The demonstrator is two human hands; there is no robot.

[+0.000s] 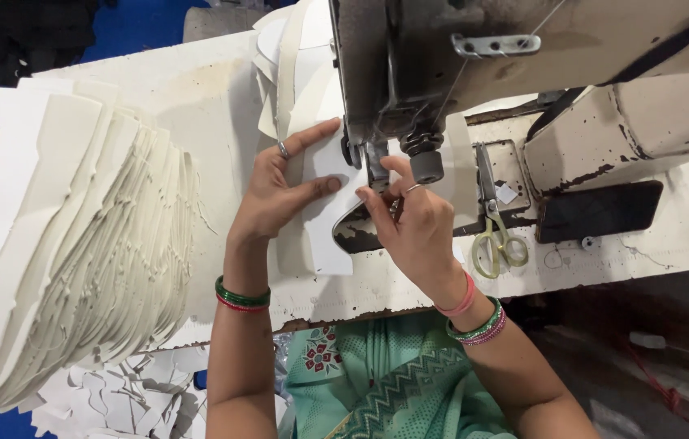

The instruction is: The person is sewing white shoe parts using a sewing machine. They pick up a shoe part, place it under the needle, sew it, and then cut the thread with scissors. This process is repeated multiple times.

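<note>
1. A tall fanned stack of cut white foam pieces (76, 244) lies on the worn white bench (214, 106), left of the grey sewing machine (409, 73); judging by it, much remains unsewn.
2. The left hand (279, 195), fingers spread flat, presses the white shaped piece (324, 211) down just left of the machine's needle.
3. The right hand (409, 223), fingers pinched together, grips that piece's edge under the needle.
4. Green-handled scissors (495, 219) rest right of the machine's needle.

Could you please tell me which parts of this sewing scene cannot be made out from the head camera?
- Needle and presser foot: hidden in the head view behind the sewing machine head and the right hand.
- White piece: partly covered by the left hand.
- Stack of white cut pieces: cut off by the left edge.
- Scissors: tips lie in the machine's shadow.
- Dark flat object: its kind is unclear.
</note>
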